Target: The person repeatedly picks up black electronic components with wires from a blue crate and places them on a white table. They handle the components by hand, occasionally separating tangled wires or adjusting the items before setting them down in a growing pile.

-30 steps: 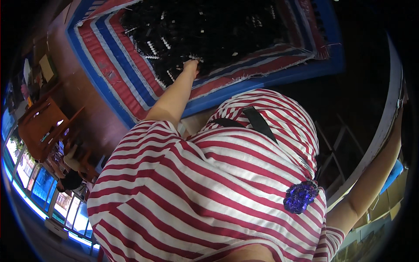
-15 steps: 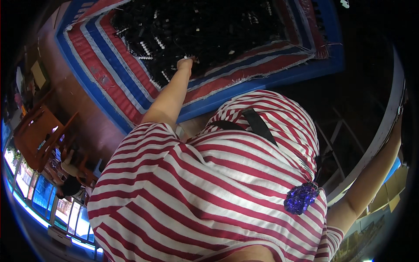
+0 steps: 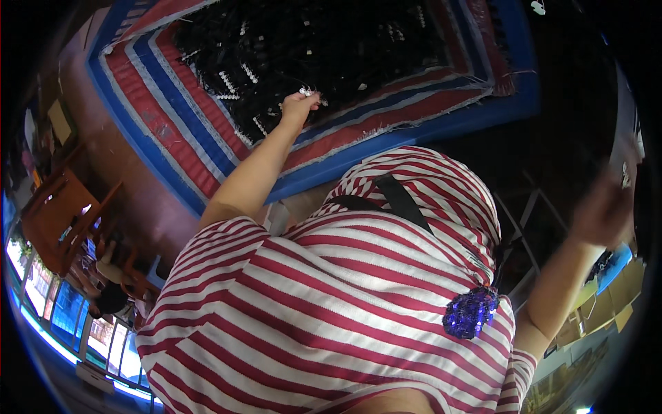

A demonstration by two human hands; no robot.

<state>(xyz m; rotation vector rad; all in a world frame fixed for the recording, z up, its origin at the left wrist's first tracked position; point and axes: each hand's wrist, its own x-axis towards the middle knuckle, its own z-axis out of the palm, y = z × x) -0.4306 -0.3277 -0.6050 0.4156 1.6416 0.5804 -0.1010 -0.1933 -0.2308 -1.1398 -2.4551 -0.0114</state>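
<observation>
Over the near part of a dark, tangled pile (image 3: 372, 52) with white specks and short white beaded-looking strips (image 3: 227, 83), my left hand (image 3: 298, 108) is closed in a pinch. Small shiny white pieces (image 3: 305, 92) show at its fingertips; their exact kind is too small to tell. A cloth with red, white and blue stripes (image 3: 172, 90) lies under the pile, inside a blue crate-like frame (image 3: 148, 155). Far out at the right, my right hand (image 3: 605, 210) is raised beside a pale curved edge (image 3: 623, 131). Motion smears its fingers, and a small pale glint shows near them.
At the left stand a brown wooden chair or table (image 3: 58, 221) and a person (image 3: 110, 276) near bright windows (image 3: 65, 303). Cardboard pieces (image 3: 607, 307) and a blue item (image 3: 614, 269) sit beyond my right forearm. A purple sequined ornament (image 3: 471, 312) hangs against my striped shirt.
My left hand has risen slightly and shifted right, with the white pieces now plainer at its fingertips. My right hand, earlier hidden behind the pale edge, has come back toward me into view.
</observation>
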